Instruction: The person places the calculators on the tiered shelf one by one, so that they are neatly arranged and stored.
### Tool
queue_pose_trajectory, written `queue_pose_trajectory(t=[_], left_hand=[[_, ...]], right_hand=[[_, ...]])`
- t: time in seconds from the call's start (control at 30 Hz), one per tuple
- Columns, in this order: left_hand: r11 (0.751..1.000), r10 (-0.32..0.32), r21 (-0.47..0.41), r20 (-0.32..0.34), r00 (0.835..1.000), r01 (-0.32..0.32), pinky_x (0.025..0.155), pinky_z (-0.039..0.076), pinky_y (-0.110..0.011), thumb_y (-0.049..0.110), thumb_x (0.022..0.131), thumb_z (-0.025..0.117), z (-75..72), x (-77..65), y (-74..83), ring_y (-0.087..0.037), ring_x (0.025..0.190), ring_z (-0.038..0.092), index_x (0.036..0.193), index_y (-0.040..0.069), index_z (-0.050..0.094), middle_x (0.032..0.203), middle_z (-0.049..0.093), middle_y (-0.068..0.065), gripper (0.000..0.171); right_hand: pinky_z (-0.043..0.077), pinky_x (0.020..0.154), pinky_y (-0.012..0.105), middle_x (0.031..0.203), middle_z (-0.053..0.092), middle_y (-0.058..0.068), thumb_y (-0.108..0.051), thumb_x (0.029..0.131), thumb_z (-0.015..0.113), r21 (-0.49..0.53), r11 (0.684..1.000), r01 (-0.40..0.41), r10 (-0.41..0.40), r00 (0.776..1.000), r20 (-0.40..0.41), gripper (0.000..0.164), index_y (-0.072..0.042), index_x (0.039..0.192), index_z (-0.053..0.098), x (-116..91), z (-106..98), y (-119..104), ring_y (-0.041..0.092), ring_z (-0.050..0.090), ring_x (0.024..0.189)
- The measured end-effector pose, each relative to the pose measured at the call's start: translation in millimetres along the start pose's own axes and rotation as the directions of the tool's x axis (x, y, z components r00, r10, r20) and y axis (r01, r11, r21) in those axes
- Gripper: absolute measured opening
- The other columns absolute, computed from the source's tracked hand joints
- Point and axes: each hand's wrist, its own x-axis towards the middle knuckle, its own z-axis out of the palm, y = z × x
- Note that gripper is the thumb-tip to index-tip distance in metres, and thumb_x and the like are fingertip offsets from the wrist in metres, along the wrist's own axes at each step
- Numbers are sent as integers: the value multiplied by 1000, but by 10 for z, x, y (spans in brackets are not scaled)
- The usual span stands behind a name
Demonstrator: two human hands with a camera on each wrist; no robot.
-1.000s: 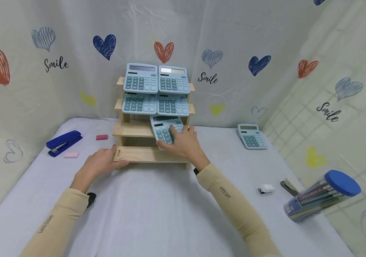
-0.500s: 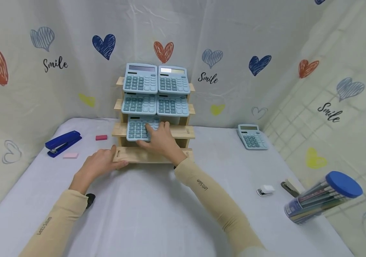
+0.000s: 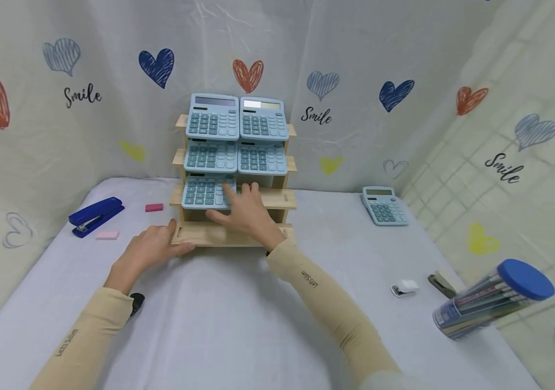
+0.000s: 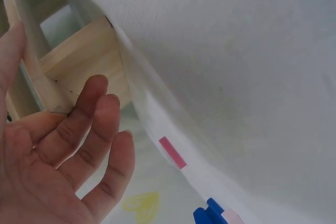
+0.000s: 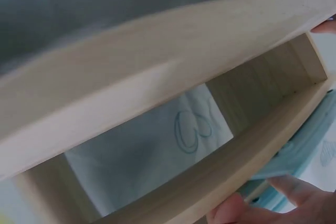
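A stepped wooden rack [image 3: 209,234] holds light-blue calculators. Two sit on its top tier, two on the second, and one calculator [image 3: 204,192] lies at the left of the third tier. My right hand [image 3: 248,214] is at that calculator's right side, index fingertip over its keys and thumb by its front edge. In the right wrist view the fingertips meet its edge beside the wooden board. My left hand [image 3: 148,252] holds the rack's lower left end, thumb along the front board; its other fingers [image 4: 107,114] bend loosely beside the wooden side piece.
Another calculator [image 3: 385,207] lies at the back right. A blue stapler [image 3: 96,216], a red eraser [image 3: 154,207] and a pink eraser [image 3: 108,235] lie left. At right are a small white stapler [image 3: 405,287], a dark clip-like object [image 3: 442,284] and a blue-lidded pencil tub [image 3: 487,303].
The calculator by my right hand has moved left along the third tier, from tilted to straight and flush left. My right hand moved left with it, then stopped. The left hand stays put.
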Motion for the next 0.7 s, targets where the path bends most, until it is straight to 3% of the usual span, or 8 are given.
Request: queue_pose_trajectory(t=[0.17,0.33,0.47,0.57,0.7], left_hand=[[1000,-16,1,20,1000,16,80,52,-57,63,91,62,1,13,19,-34,93,63,148,-12,34,131,58,-37,98],[1000,-31,1,41,999,31,79,53,-54,61,91,62,2,19,19,-32,90,60,149,-13,32,133,56,-37,99],[1000,-27,4,36,999,27,80,52,-55,61,91,62,0,26,3,-32,90,60,150,-13,31,133,55,-37,99],[1000,-28,7,27,999,27,83,52,-59,62,91,62,-8,22,-7,-34,93,61,150,-12,31,135,54,-38,100],[1000,-24,4,33,999,24,82,52,-59,64,91,61,-8,20,-6,-35,94,60,150,-13,31,135,54,-39,101]], right_hand=[[34,109,46,141,52,17,-72,90,55,37,999,10,-9,999,-31,79,-18,147,47,-220,-11,410,35,38,125],[34,107,57,145,48,19,-65,93,55,51,999,-16,20,998,-67,67,-15,137,54,-440,-44,1019,44,36,131],[25,114,64,156,35,25,-70,95,44,54,989,-141,141,990,1,81,-12,152,42,-546,-114,1612,50,27,142],[20,117,67,159,28,29,-74,96,34,37,970,-239,237,970,52,89,-9,157,32,-601,-172,2104,55,22,146],[17,116,71,159,23,36,-75,96,30,17,941,-337,333,936,118,94,-4,158,26,-718,-236,2747,61,18,145]])
